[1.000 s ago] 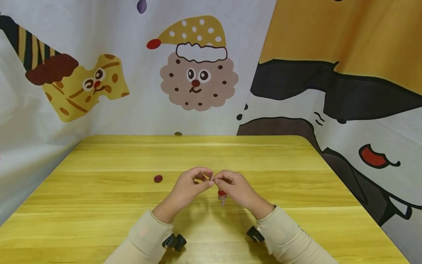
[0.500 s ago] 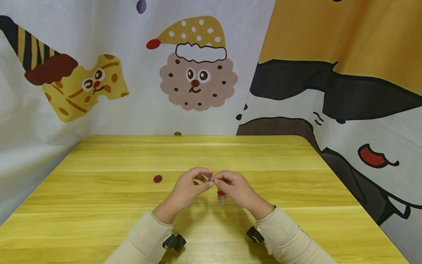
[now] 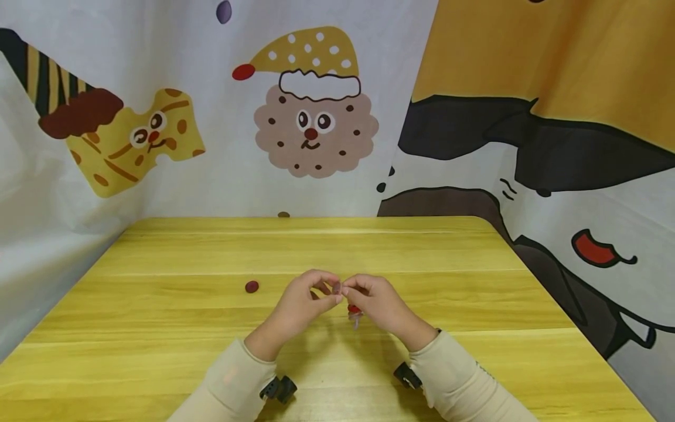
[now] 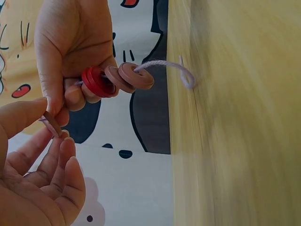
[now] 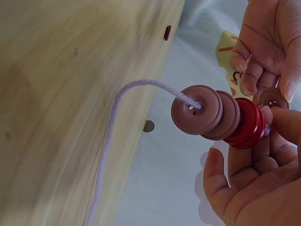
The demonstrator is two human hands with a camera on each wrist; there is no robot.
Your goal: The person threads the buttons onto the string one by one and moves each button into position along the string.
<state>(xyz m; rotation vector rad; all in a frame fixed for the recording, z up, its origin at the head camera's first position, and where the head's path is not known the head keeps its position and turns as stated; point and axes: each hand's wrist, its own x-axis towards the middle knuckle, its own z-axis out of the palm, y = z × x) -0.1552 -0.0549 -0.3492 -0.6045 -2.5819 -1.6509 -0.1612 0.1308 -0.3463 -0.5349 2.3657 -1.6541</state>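
Note:
My left hand (image 3: pixel 303 299) pinches a brownish-pink button (image 4: pixel 51 125) between thumb and forefinger; its other fingers are loosely bent. A bit of lilac string shows at that button's face in the left wrist view. Close beside it, my right hand (image 3: pixel 377 299) pinches the lilac string (image 5: pixel 113 117) near the button, its fingertips almost touching it. Threaded on the string below the right fingers hang stacked red buttons (image 5: pixel 247 123) and two brownish-pink buttons (image 5: pixel 196 109). The string's other end dangles in a curve beyond them. How far the string passes through the held button is hidden.
A dark red button (image 3: pixel 252 286) lies on the wooden table (image 3: pixel 174 328), left of the hands. Behind the table hangs a white curtain (image 3: pixel 221 187) with cartoon prints. Small black cameras (image 3: pixel 278 389) are worn at both wrists.
The button between the left fingers has turned so that more of its face shows in the head view. The left fingertips have shifted slightly; the right hand stays almost still.

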